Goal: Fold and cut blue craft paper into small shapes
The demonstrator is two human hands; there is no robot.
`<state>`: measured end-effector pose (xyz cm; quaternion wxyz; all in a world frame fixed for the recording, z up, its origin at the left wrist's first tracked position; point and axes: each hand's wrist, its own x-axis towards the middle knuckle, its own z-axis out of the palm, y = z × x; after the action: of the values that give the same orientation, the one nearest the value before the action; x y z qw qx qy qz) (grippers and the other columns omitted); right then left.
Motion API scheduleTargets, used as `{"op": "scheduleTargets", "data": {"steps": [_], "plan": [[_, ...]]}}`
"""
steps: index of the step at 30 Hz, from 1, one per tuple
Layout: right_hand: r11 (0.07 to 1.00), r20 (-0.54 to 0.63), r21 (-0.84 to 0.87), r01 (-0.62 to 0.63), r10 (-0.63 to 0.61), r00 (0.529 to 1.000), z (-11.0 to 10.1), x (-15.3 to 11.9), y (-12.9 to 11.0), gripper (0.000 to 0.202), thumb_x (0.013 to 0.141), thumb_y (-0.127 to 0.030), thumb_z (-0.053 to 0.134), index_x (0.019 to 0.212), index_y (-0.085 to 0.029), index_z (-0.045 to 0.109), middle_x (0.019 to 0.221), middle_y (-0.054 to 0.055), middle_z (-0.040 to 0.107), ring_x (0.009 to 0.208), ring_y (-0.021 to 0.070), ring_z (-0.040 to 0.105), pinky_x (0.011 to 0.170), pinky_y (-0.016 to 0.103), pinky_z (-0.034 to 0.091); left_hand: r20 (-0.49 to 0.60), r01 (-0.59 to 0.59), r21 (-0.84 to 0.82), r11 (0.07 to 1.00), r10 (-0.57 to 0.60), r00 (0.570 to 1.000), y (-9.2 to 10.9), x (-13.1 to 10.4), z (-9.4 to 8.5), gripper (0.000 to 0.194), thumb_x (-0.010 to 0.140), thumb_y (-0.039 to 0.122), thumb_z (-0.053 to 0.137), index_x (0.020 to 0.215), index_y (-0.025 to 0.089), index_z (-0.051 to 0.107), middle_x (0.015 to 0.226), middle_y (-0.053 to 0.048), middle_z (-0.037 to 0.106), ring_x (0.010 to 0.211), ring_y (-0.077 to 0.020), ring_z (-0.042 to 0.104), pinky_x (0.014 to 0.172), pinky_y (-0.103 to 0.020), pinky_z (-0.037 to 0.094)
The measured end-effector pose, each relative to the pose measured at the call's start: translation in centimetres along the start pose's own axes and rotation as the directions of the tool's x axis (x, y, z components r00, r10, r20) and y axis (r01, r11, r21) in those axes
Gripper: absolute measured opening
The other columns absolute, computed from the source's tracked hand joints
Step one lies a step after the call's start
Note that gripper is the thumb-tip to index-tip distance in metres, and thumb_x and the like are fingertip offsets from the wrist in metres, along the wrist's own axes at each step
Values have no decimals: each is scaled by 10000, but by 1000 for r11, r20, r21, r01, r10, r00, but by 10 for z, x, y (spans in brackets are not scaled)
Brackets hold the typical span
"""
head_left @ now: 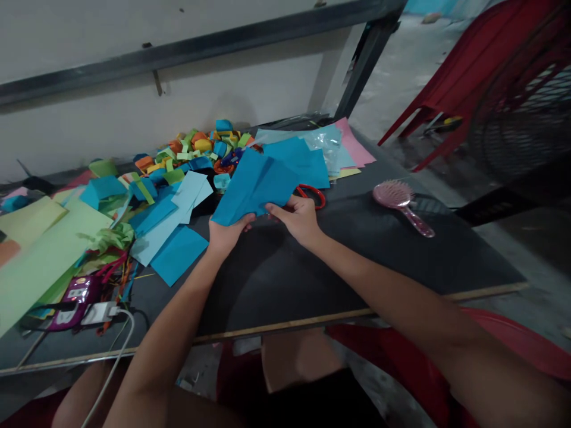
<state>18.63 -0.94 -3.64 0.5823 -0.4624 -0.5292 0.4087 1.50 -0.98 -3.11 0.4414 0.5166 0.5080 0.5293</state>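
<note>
A creased sheet of blue paper [256,187] is held up over the dark table by both hands. My left hand [227,235] grips its lower left edge, the thumb on the near side. At the lower right edge my right hand [300,219] pinches the same sheet between thumb and fingers. Beyond it lies more blue paper [307,159]. Red-handled scissors [314,195] lie just past my right hand, their blades hidden. Left of my left hand are a loose blue square [179,254] and pale blue strips [167,229].
Small folded paper pieces [196,151] in several colours are heaped along the wall. Green sheets [49,249], a purple power strip [75,300] and a white charger [99,313] lie left. A pink hairbrush [399,202] lies right, near a fan [526,107] and red chair [473,65].
</note>
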Motion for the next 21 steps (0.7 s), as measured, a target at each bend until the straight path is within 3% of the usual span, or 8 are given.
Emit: {"op": "scheduleTargets", "data": {"steps": [3,6,9,14,16,21], "plan": [[1000,111,-1,27,-27,993,1,0,7,328,630,-488,806,607,-200,650,529,-7,591,489,150,522,496,307,417,21,-1,-47,999,2,1000,1,-2,5,244,604,349,822,643,150,685,622,-53,687,534,-173,630,574,-337,538],[996,161,-18,86,-82,984,4,-1,11,321,671,-511,774,635,-206,681,616,18,645,599,189,589,583,337,456,42,-14,-52,999,16,999,0,-4,8,237,617,351,811,634,151,686,619,-49,688,538,-166,635,572,-322,539],[996,151,-15,88,-84,985,5,-2,11,342,693,-541,749,649,-206,693,603,11,629,595,179,578,596,333,446,43,9,-58,998,-7,999,-2,-4,9,269,635,387,798,674,141,698,655,-63,704,543,-159,638,564,-317,543],[995,71,-99,-13,20,997,3,0,9,521,752,-607,668,435,-214,539,378,-39,392,395,104,361,461,294,315,18,23,-81,996,-22,1000,-2,-3,11,290,602,393,818,667,142,686,621,-53,692,530,-156,634,554,-315,552],[998,70,-66,-11,15,997,2,1,9,550,775,-599,651,409,-216,505,387,-26,423,394,106,389,461,294,334,-1,41,-98,994,-41,999,-2,-3,12,287,590,381,826,660,143,682,617,-51,691,520,-156,633,544,-315,553],[996,32,55,-65,63,997,0,3,7,506,756,-627,647,487,-203,583,484,23,573,433,144,522,451,301,429,-20,47,-110,993,-50,999,-2,-1,9,298,572,364,836,660,127,678,606,-57,689,530,-177,652,555,-328,565]]}}
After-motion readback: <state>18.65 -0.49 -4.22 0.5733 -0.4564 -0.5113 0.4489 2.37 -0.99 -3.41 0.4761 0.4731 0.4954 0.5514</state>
